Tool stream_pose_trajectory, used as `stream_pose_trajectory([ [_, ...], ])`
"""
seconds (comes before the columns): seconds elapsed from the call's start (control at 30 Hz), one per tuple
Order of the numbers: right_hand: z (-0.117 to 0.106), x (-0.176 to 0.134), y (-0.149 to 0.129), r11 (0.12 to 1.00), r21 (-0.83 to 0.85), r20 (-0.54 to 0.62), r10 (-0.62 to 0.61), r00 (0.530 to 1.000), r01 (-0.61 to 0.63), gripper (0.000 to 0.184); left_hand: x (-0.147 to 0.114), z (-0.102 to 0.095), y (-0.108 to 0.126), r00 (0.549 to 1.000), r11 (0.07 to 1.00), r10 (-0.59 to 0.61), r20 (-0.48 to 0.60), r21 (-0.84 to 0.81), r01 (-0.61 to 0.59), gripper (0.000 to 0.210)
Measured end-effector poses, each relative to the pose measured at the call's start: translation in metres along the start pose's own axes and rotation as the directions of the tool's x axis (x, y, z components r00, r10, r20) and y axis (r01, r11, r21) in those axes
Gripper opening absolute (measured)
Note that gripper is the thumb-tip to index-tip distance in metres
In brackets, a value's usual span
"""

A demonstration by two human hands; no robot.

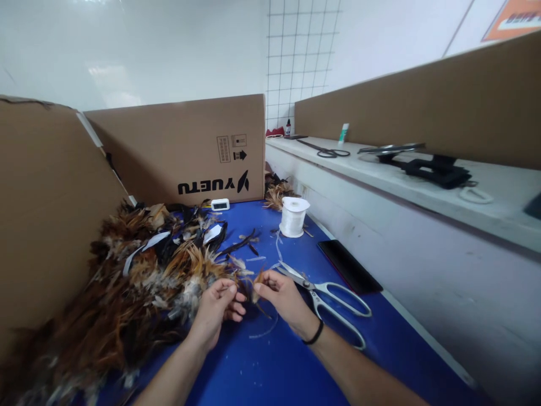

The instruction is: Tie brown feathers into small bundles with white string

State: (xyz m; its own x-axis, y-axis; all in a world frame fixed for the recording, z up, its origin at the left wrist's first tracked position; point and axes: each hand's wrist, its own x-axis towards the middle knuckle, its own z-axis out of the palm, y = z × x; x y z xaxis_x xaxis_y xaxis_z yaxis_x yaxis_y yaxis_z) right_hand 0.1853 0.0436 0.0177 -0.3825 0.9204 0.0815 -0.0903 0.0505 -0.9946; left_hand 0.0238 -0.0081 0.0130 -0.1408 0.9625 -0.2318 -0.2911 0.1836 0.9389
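Observation:
Over the blue tabletop (249, 372) my two hands are close together, with a small gap between them. My right hand (283, 296), a black band at its wrist, pinches a few small brown feathers (256, 294) between thumb and forefinger. Thumb and forefinger of my left hand (220, 307) are pinched at the near side of these feathers, its other fingers curled loosely. A thin clear strip (266, 332) curves on the table below. Just right of my right hand lie large scissors (315, 286), blades apart. A big heap of brown, black and grey feathers (143, 276) spreads to the left.
Behind stand a white spool (293, 217) of ribbon and a small white display device (220, 204). A dark phone (350, 266) lies by the wall. Cardboard (169, 152) borders the left and back. The right ledge (355, 163) holds black-handled scissors (332, 153) and a phone mount (437, 170).

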Motion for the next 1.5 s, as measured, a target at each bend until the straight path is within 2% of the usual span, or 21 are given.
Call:
stream_pose_trajectory([
  [0.27,0.001,-0.003,-0.001,0.993,0.117,0.031,-0.002,1.000,-0.001,0.022,-0.004,0.006,0.001,0.997,1.000,0.006,0.074,-0.021,-0.005,0.036],
  [0.6,0.003,-0.005,0.001,0.998,0.061,0.037,0.012,0.999,-0.014,0.021,-0.008,0.007,0.001,0.982,0.991,-0.089,0.167,-0.085,0.105,0.034],
  [0.73,0.003,-0.006,0.000,0.997,0.071,0.063,0.009,0.998,-0.014,0.018,-0.008,0.007,0.001,0.977,0.984,-0.128,0.173,-0.103,0.147,0.031],
  [0.83,0.002,-0.006,0.000,1.000,0.022,0.058,-0.022,0.998,0.020,0.017,-0.009,0.006,0.002,0.972,0.979,-0.149,0.183,-0.108,0.170,0.030],
  [1.0,0.001,-0.006,0.001,0.979,-0.170,0.028,-0.111,0.993,0.114,0.013,-0.011,0.008,0.002,0.964,0.974,-0.178,0.199,-0.106,0.202,0.030],
  [1.17,0.002,-0.007,0.001,0.966,-0.219,0.069,-0.125,0.990,0.138,0.012,-0.012,0.010,0.002,0.963,0.974,-0.171,0.210,-0.111,0.198,0.033],
  [1.4,0.001,-0.007,0.006,0.955,-0.207,0.109,-0.193,0.975,0.213,0.013,-0.010,0.010,-0.002,0.968,0.982,-0.121,0.218,-0.114,0.148,0.032],
  [1.5,0.002,-0.007,0.006,0.970,-0.173,0.089,-0.155,0.984,0.169,0.014,-0.009,0.009,-0.001,0.973,0.986,-0.087,0.212,-0.119,0.114,0.031],
])
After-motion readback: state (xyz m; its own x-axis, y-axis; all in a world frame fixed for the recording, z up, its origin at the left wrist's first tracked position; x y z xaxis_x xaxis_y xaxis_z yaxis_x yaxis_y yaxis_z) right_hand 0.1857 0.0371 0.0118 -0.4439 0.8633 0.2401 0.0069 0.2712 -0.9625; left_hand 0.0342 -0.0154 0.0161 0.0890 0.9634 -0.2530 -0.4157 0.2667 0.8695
